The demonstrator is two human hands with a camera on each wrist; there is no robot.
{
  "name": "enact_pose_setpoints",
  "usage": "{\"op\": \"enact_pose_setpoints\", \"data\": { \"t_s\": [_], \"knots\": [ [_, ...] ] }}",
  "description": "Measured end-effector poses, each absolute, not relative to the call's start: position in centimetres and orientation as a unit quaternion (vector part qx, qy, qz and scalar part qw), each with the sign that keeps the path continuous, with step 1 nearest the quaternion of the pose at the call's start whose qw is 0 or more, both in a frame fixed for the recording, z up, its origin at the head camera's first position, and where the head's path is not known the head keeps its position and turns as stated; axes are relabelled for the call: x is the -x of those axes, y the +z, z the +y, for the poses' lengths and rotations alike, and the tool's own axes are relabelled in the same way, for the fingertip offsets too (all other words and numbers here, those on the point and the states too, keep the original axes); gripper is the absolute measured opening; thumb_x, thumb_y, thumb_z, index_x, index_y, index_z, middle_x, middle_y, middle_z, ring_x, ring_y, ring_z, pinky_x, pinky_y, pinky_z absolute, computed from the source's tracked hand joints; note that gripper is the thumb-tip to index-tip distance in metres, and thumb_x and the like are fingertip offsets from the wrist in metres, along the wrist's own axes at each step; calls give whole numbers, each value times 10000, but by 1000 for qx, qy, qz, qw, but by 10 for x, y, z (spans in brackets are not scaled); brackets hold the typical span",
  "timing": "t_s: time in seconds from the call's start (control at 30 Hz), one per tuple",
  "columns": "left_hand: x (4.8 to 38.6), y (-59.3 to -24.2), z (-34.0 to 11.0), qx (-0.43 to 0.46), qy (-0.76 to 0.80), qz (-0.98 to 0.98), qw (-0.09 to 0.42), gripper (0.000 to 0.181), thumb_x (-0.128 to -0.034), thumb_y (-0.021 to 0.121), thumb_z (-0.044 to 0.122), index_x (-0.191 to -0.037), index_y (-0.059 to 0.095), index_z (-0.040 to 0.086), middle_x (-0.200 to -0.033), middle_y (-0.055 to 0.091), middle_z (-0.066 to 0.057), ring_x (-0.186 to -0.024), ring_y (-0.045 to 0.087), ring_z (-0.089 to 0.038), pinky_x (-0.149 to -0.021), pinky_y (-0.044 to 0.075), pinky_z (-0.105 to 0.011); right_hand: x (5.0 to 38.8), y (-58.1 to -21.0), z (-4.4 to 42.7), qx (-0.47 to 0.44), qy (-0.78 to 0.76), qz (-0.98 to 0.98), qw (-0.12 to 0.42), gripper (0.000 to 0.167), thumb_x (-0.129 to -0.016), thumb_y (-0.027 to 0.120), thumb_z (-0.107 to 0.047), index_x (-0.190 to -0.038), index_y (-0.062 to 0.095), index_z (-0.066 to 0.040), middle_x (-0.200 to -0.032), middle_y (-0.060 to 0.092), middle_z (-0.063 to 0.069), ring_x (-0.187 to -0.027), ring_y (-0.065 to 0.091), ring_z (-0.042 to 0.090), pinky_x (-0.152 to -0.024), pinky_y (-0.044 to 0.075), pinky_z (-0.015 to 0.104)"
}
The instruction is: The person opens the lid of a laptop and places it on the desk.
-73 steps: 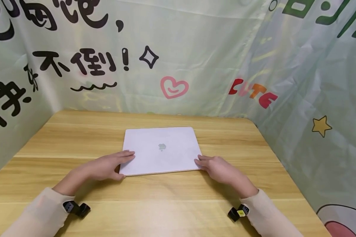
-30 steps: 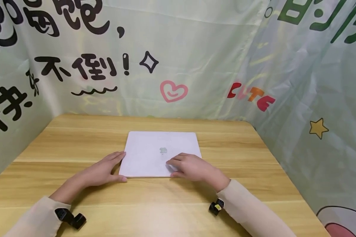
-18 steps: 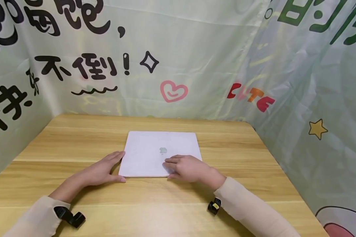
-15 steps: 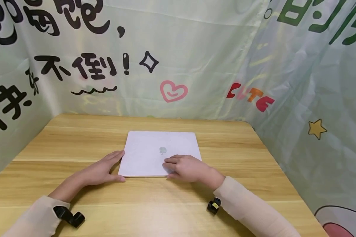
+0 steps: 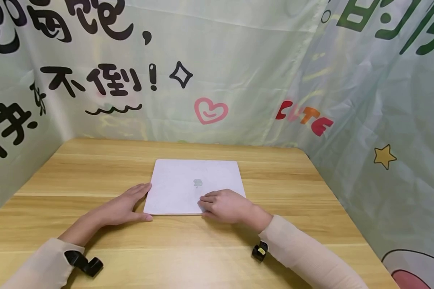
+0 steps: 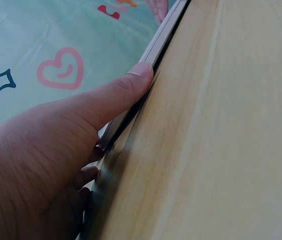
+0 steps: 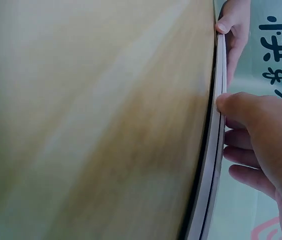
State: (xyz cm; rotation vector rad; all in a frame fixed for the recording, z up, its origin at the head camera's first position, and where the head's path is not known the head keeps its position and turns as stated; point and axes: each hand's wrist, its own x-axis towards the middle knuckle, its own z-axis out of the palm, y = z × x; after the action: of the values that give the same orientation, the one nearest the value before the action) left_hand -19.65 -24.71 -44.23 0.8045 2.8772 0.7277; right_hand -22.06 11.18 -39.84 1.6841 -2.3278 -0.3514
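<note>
A closed silver laptop (image 5: 177,184) with an apple logo lies flat on the wooden table. My left hand (image 5: 117,209) holds its front left corner, the thumb against the front edge and the fingers along the left side. At the middle of the front edge is my right hand (image 5: 227,206), its fingers bent over the lid. The right wrist view shows the right thumb (image 7: 236,106) on the seam of the laptop's front edge (image 7: 208,170). In the left wrist view, the left thumb (image 6: 123,90) presses that same edge.
The wooden table (image 5: 188,253) stretches around the laptop on all sides. A pale green printed cloth (image 5: 246,60) hangs behind it and along both sides. Black wrist cameras (image 5: 84,263) sit at both cuffs.
My right hand has left the laptop's right side and come to the middle of its front edge. The laptop has straightened slightly. Over the last half second, the right fingers have curled a little more.
</note>
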Motion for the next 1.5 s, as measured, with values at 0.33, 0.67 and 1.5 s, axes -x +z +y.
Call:
{"op": "enact_pose_setpoints", "data": {
  "t_s": [0.33, 0.67, 1.5],
  "knots": [
    [197, -443, -248, -257, 244, 934, 38, 1090, -816, 640, 672, -1531, 222, -37, -1552, 252, -256, -1424, 208, -433, -1113, 224, -595, 219, -397, 111, -594, -129, -775, 174, 333, -983, 586, -327, -1185, 711, -92, -1166, 700, 12, -1075, 654, 135, -956, 485, 257],
    [198, -438, -249, -261, 259, 929, 35, 1075, -825, 672, 620, -1534, 204, -39, -1537, 266, -280, -1409, 226, -460, -1108, 222, -609, 218, -392, 115, -602, -112, -756, 232, 263, -958, 619, -255, -1130, 732, -91, -1109, 719, 8, -1008, 678, 128, -888, 526, 257],
    [201, -443, -249, -263, 268, 926, 31, 987, -817, 678, 622, -1511, 332, 11, -1526, 316, -252, -1413, 222, -458, -1112, 209, -615, 221, -388, 119, -561, 1, -769, 307, 135, -906, 695, -235, -957, 725, -113, -957, 733, -25, -832, 707, 121, -678, 582, 278]
  ]
}}
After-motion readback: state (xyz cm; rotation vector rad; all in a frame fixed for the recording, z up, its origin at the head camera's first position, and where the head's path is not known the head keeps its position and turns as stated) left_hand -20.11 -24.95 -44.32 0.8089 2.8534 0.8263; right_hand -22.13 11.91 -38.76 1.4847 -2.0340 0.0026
